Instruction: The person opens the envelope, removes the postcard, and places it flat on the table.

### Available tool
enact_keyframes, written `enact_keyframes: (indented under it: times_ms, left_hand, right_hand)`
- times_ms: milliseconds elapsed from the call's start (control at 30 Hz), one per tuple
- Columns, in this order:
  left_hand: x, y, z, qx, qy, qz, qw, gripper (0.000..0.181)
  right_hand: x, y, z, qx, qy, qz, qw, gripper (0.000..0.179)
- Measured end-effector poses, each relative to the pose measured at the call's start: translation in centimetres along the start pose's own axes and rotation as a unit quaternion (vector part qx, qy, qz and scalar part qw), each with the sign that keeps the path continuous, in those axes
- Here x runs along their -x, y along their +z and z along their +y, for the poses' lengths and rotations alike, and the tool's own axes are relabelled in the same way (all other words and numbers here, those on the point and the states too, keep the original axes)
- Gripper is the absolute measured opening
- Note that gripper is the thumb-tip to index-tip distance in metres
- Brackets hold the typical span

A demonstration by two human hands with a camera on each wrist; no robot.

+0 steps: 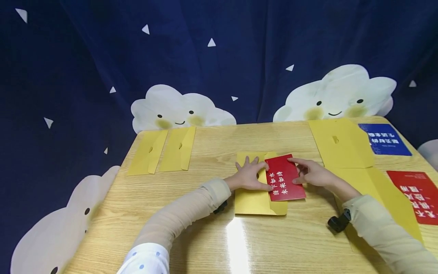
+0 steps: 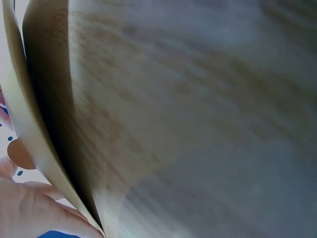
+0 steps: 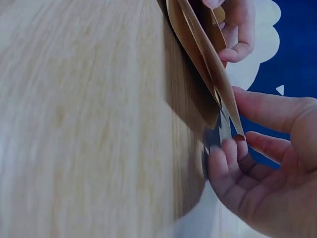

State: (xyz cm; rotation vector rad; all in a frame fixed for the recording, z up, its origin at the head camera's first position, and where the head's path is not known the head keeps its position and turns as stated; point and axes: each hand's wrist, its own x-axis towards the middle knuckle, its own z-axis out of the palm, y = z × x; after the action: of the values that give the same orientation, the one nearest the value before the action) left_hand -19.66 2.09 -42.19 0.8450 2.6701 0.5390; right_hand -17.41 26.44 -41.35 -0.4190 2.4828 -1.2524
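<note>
Dark-blue curtain [image 1: 239, 15] hangs behind the wooden tabletop [image 1: 205, 236]. On it lies a yellow envelope [image 1: 251, 203]; over its three-o'clock side is a red card [image 1: 287, 173], long axis roughly twelve to six, slightly tilted. Whether the card's edge is inside, I cannot tell. The right hand [image 1: 313, 173] pinches the card at three o'clock; the left hand [image 1: 251, 176], fingers spread wide, rests on the envelope at nine.

Five yellow envelopes [image 1: 251, 201] lie on one table [image 1: 215, 146]: two at the left, one in the middle, two at the right. There are two red cards [image 1: 290, 184] and one blue card [image 1: 388, 142], two hands [image 1: 251, 175], two black wrist devices [image 1: 338, 222], four clouds [image 1: 178, 104] and nine white triangles [image 1: 211, 43].
</note>
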Motion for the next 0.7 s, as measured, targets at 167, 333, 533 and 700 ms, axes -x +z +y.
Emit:
enact_keyframes:
  times_ms: [167,333,533,700]
  left_hand:
    - [0.1,-0.1,0.1,0.001,-0.001,-0.002,1.0,0.048]
    - [0.3,-0.2,0.3,-0.003,0.001,-0.004,1.0,0.05]
    - [0.3,-0.1,0.2,-0.009,-0.002,-0.008,0.9999,0.051]
    - [0.2,0.0,0.2,-0.008,0.001,-0.002,1.0,0.051]
  right_hand:
    - [0.6,-0.5,0.0,-0.039,0.015,0.0,0.9991,0.074]
    - [1.1,-0.9,0.2,-0.054,0.014,0.007,0.9984,0.07]
    - [1.9,-1.5,0.5,-0.065,0.005,0.021,0.9976,0.071]
    - [2.8,-2.2,0.6,-0.057,0.005,0.032,0.9978,0.071]
